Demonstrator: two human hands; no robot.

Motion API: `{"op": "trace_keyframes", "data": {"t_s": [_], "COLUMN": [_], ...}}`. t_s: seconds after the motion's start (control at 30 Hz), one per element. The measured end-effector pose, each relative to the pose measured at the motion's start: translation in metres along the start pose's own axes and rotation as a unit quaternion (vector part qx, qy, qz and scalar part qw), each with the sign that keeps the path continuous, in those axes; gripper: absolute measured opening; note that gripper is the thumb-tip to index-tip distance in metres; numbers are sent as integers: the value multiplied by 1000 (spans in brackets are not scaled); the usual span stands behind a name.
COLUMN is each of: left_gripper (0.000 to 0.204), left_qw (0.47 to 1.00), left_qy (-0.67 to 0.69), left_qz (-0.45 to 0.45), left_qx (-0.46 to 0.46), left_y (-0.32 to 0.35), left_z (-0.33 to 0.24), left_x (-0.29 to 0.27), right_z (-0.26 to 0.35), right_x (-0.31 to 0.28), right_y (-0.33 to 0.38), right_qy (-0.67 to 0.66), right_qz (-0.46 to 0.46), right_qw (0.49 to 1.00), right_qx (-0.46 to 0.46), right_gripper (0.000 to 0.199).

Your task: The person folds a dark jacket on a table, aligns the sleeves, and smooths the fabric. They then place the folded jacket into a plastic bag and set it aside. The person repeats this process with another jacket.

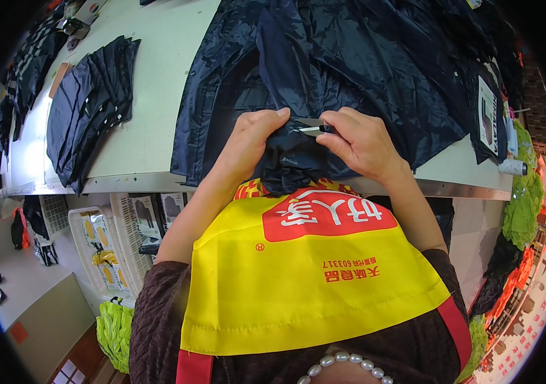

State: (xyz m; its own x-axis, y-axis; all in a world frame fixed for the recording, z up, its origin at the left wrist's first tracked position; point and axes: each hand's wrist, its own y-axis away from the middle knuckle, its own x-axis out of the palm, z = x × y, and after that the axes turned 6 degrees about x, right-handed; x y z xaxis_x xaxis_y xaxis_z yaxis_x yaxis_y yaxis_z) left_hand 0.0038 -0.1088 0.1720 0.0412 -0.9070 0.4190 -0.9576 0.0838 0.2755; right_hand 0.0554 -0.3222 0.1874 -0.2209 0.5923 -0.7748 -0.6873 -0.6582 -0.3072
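Note:
A dark navy, shiny jacket (375,70) is spread over the table in front of me, one part of it bunched at the table's edge against my apron. My left hand (247,144) is closed on a fold of this fabric, thumb on top. In my right hand (366,144) is a pair of small thread snips (311,129), their silver blades pointing left at the fabric beside my left thumb. My right thumb and fingers pinch the dark handle part. Whether the blades touch a thread is too small to tell.
A fanned stack of dark cut pieces (90,109) lies on the table (164,83) at left. A packaged dark item (487,121) sits at the right end. Below the table are white baskets (97,249) with packets; yellow-green cloth (522,185) hangs at right.

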Motion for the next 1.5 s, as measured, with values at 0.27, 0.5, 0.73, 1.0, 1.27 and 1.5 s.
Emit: {"op": "trace_keyframes", "data": {"t_s": [0.27, 0.5, 0.73, 1.0, 1.27, 1.5], "left_gripper": [30, 25, 67, 29, 21, 15], "left_qw": [1000, 998, 883, 782, 892, 898], "left_qy": [11, 59, -343, -389, -261, -247], "left_qz": [17, 38, 275, -60, -65, -159], "left_qx": [-7, -1, 164, 483, 364, 329], "left_y": [-2, -4, 2, -12, -5, 3], "left_z": [4, 8, -4, 22, 60, 59], "left_x": [-2, -5, -37, -37, 36, -42], "right_z": [2, -38, -27, 36, -67, 16], "right_x": [-1, 9, 23, 37, 52, 80], "right_y": [-3, 0, -4, -6, -23, 31], "right_qy": [-7, -390, -170, -352, -63, -16], "right_qz": [6, -14, -2, 19, -271, -133], "right_qw": [999, 909, 981, 897, 939, 981], "right_qx": [-34, 146, 93, 265, 201, 141], "right_gripper": [25, 46, 23, 17, 12, 15]}}
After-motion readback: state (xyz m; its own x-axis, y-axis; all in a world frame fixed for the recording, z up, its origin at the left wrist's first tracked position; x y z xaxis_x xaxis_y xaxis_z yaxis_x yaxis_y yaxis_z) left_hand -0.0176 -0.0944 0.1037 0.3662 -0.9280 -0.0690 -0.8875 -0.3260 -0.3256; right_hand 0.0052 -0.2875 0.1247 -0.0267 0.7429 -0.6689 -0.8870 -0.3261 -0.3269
